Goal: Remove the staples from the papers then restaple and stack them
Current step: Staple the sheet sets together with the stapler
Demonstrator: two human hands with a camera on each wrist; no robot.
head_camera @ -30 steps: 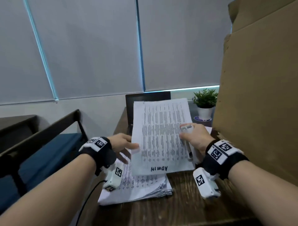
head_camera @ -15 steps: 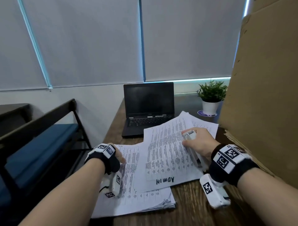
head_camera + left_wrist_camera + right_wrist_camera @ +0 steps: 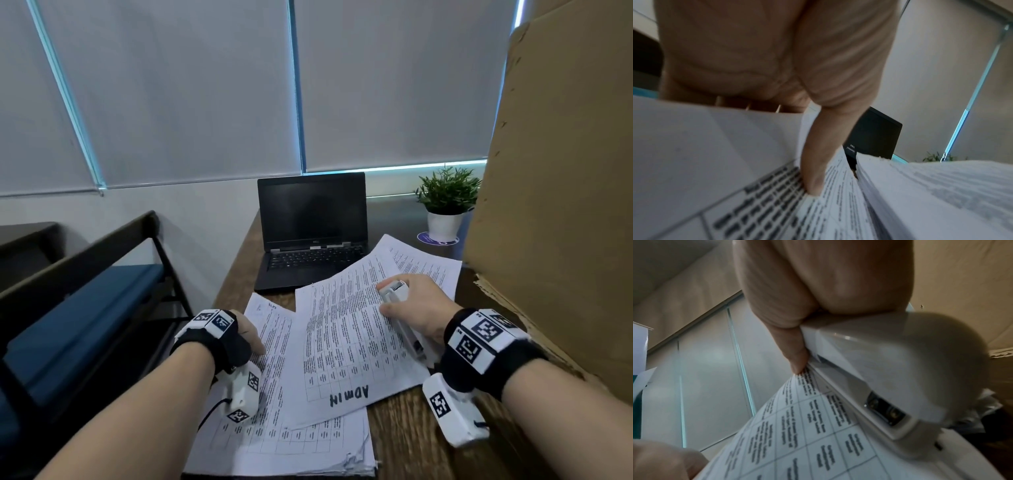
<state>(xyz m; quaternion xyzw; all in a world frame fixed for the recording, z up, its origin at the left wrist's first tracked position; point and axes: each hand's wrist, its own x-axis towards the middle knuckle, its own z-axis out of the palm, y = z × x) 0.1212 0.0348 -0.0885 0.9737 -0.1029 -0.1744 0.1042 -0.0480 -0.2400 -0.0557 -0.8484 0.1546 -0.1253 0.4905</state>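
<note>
A stapled paper set marked "ADMIN" (image 3: 346, 342) lies slanted on the wooden table (image 3: 404, 445), overlapping a thicker paper stack (image 3: 301, 442) at the front left. My right hand (image 3: 416, 308) grips a white stapler (image 3: 397, 293) that rests along the set's right side. In the right wrist view the stapler (image 3: 890, 369) sits against the printed sheet (image 3: 797, 443). My left hand (image 3: 248, 337) is at the stack's left edge. In the left wrist view its thumb (image 3: 813, 178) presses on the top page (image 3: 735, 203), and the fingers go behind a raised sheet edge.
An open black laptop (image 3: 311, 236) stands behind the papers. A small potted plant (image 3: 445, 205) is at the back right. A large cardboard box (image 3: 565, 188) walls off the right side. More sheets (image 3: 435, 270) lie under the set. A blue-cushioned bench (image 3: 85, 291) sits left of the table.
The ADMIN set, held up by both hands a second ago, now lies on the table. My left hand let it go and moved down to the lower stack.
</note>
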